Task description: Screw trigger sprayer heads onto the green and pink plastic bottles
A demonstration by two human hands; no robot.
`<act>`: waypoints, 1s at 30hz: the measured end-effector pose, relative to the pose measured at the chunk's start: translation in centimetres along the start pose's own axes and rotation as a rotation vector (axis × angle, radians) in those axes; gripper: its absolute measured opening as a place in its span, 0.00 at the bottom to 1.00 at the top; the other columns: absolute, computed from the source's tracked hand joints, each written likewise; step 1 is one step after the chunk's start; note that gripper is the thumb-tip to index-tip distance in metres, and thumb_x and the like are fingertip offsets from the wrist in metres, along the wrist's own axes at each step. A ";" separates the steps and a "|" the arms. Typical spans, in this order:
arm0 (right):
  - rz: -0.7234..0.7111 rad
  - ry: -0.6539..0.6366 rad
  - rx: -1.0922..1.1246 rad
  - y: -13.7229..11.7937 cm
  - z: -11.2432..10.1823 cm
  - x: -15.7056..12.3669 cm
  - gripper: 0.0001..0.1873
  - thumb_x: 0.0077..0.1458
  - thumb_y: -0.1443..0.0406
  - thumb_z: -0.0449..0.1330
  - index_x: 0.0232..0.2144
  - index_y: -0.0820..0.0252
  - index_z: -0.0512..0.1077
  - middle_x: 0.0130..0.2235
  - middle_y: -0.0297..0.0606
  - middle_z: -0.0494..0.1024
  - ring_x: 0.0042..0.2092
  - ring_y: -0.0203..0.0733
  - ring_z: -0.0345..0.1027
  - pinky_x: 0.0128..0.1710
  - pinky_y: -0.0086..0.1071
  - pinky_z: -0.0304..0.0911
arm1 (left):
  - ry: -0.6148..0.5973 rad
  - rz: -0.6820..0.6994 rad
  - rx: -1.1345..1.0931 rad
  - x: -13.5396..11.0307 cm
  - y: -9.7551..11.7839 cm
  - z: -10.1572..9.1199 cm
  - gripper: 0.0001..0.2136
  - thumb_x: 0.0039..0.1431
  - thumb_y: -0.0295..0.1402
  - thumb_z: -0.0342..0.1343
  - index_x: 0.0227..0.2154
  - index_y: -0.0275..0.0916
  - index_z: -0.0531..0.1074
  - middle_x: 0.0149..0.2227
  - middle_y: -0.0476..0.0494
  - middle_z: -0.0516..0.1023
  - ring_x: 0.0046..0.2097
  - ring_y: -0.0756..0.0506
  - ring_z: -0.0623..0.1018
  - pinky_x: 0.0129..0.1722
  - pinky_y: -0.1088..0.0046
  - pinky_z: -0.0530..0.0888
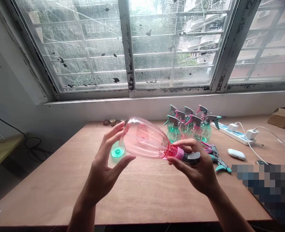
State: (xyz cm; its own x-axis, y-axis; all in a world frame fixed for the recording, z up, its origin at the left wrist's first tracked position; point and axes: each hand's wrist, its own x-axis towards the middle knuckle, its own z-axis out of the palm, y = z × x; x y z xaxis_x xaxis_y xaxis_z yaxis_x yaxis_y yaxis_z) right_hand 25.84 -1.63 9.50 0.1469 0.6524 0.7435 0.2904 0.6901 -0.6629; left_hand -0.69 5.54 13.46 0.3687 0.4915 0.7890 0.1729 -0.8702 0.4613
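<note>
pink clear-plastic teardrop bottle (pixel 147 139) is up over the worktop (pixel 142 203); grey-and-pink plastic spray head (pixel 191 158) looks on already; right hand (pixel 201 169) clamped round that, left hand (pixel 103 170) fingers spread at the base; capped green-and-pink plastic bottles (pixel 196 121) near the back edge; two loose plastic heads (pixel 216 154) seemingly left

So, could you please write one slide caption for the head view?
A pink spray bottle held sideways over a table, right hand at its neck, left hand at its base.

hands (pixel 106 169): bare, slim-fingered | wrists (pixel 90 195): bare | forearms (pixel 229 212): bare, slender
</note>
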 end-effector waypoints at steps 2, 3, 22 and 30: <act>0.031 0.008 0.023 -0.1 -0.1 0.1 0.13 0.63 0.63 0.74 0.45 0.49 0.74 0.31 0.28 0.82 0.28 0.38 0.78 0.25 0.26 0.71 | 0.001 0.013 -0.001 0.0 0.0 0.1 0.27 0.70 0.32 0.66 0.68 0.58 0.68 0.74 0.43 0.66 0.77 0.33 0.63 0.75 0.37 0.65; 0.031 0.011 0.021 -0.1 -0.2 0.1 0.13 0.63 0.63 0.74 0.45 0.50 0.74 0.31 0.28 0.83 0.28 0.38 0.78 0.25 0.26 0.72 | 0.000 0.016 -0.001 0.0 0.1 0.1 0.28 0.70 0.32 0.66 0.68 0.58 0.68 0.74 0.43 0.66 0.77 0.33 0.63 0.75 0.38 0.65; -0.097 -0.018 -0.128 0.1 -0.2 0.0 0.12 0.66 0.64 0.71 0.48 0.51 0.73 0.30 0.30 0.82 0.26 0.39 0.78 0.24 0.28 0.73 | 0.003 -0.078 0.006 0.1 -0.1 -0.1 0.25 0.68 0.37 0.69 0.64 0.58 0.71 0.74 0.43 0.66 0.77 0.32 0.63 0.74 0.34 0.65; -0.150 -0.016 -0.166 -0.2 -0.2 -0.2 0.15 0.65 0.66 0.71 0.51 0.52 0.73 0.34 0.33 0.85 0.28 0.39 0.80 0.26 0.28 0.76 | 0.002 -0.037 -0.004 0.2 -0.1 0.2 0.31 0.63 0.41 0.73 0.66 0.55 0.70 0.74 0.39 0.66 0.77 0.30 0.62 0.75 0.35 0.63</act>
State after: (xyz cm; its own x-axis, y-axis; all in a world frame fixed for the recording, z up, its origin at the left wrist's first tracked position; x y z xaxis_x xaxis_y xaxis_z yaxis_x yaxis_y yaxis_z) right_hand 25.97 -2.01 9.49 0.0760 0.5523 0.8302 0.4600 0.7193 -0.5207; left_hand -0.51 5.75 13.48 0.3605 0.5236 0.7719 0.1826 -0.8512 0.4921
